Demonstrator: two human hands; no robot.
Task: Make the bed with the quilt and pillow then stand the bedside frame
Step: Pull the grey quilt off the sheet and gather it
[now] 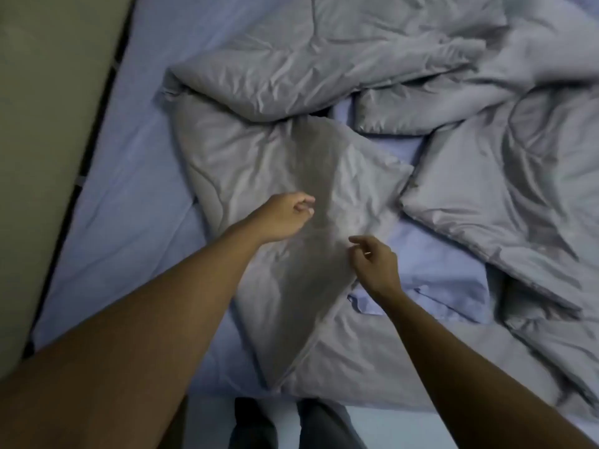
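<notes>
wall (pixel 48 124) far left of quilt (pixel 324 59) | sheet (pixel 129 189) under quilt, bare on its left | left hand (pixel 285 218) over quilt's middle fold, fingers loosely curled, holding nothing | right hand (pixel 376 260) at that fold's right edge, curled, grip unclear | quilt crumpled, heaped rightward

Quilt (pixel 291 76) plain grey; sheet (pixel 129 189) pale lavender-blue; wall (pixel 39 108) beige; trousers (pixel 324 422) dark.

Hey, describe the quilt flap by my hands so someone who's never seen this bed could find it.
A crumpled grey quilt lies on the blue sheet. The flap is its long tongue running from the pile toward the near edge, under the left hand and beside the right hand. Unlike the puffy folds around it, it is flatter, with a dark band down its middle.
</notes>
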